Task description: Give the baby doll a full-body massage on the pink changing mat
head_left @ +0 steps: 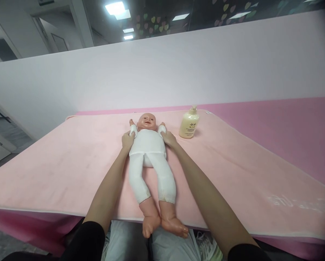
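Observation:
A baby doll [148,143] lies on its back on a pink towel [91,156], its head away from me. Its body and limbs are white cloth; the head, hands and feet are skin-toned plastic. The feet hang over the near table edge. My left hand [128,140] is closed around the doll's upper arm on the left side. On the other side, my right hand [168,138] grips the other upper arm. Both doll arms point upward beside its head. To the right of the head stands a pale yellow pump bottle [189,123], apart from my right hand.
A white wall panel [162,72] rises behind the towel. Pink surface [295,134] shows along the right and back edges. My legs [132,241] are under the near edge. Doors [56,32] and ceiling lights appear beyond.

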`<state>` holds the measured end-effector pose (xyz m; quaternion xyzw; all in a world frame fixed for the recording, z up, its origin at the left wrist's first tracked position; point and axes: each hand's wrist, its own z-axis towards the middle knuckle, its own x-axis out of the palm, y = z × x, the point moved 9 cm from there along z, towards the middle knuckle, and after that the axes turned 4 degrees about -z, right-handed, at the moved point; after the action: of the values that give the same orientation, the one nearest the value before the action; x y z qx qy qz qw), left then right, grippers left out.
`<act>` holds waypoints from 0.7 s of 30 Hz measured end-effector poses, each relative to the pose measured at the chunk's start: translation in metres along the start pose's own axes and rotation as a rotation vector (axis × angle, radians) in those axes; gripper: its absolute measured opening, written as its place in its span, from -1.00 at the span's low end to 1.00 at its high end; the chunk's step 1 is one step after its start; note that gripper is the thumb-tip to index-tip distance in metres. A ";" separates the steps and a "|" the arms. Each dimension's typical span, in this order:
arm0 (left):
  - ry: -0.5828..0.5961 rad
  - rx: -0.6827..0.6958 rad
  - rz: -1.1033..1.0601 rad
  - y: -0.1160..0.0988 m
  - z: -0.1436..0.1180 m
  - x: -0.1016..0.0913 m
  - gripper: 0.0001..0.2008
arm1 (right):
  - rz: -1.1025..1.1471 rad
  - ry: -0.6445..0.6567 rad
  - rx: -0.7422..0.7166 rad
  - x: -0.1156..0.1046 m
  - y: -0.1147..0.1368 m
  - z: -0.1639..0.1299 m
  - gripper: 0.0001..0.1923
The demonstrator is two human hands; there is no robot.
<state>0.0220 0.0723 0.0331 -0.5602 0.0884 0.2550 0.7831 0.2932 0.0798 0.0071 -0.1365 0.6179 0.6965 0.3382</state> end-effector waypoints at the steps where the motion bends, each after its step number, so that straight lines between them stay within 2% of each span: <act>1: 0.007 -0.015 0.023 0.001 0.000 0.001 -0.70 | -0.028 0.008 0.020 0.001 0.000 0.001 -0.70; 4: -0.015 -0.049 0.046 0.006 -0.001 -0.001 -0.67 | -0.040 0.008 0.067 -0.001 -0.002 -0.003 -0.72; 6: -0.039 -0.037 0.006 0.006 -0.004 -0.005 -0.64 | 0.094 0.018 0.069 -0.003 -0.004 -0.011 -0.70; 8: -0.011 0.001 -0.118 0.004 -0.007 -0.007 -0.63 | 0.278 0.060 0.063 -0.003 -0.005 -0.024 -0.67; 11: 0.150 0.028 -0.471 -0.001 -0.014 -0.007 -0.58 | 0.515 0.130 -0.006 -0.006 0.000 -0.043 -0.61; 13: 0.281 -0.014 -0.688 -0.001 -0.019 -0.006 -0.53 | 0.604 0.167 -0.052 -0.009 0.004 -0.051 -0.57; 15: 0.352 -0.088 -0.802 0.005 -0.023 -0.008 -0.52 | 0.646 0.190 -0.055 -0.012 0.004 -0.055 -0.55; 18: 0.320 -0.161 -0.851 0.017 -0.022 -0.015 -0.62 | 0.703 0.215 -0.002 -0.014 -0.004 -0.054 -0.59; 21: 0.290 -0.141 -0.798 0.022 -0.020 -0.018 -0.71 | 0.787 0.225 0.031 -0.015 -0.007 -0.053 -0.77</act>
<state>-0.0012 0.0540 0.0157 -0.6326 -0.0436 -0.1440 0.7597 0.2970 0.0251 0.0001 0.0401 0.6666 0.7440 -0.0216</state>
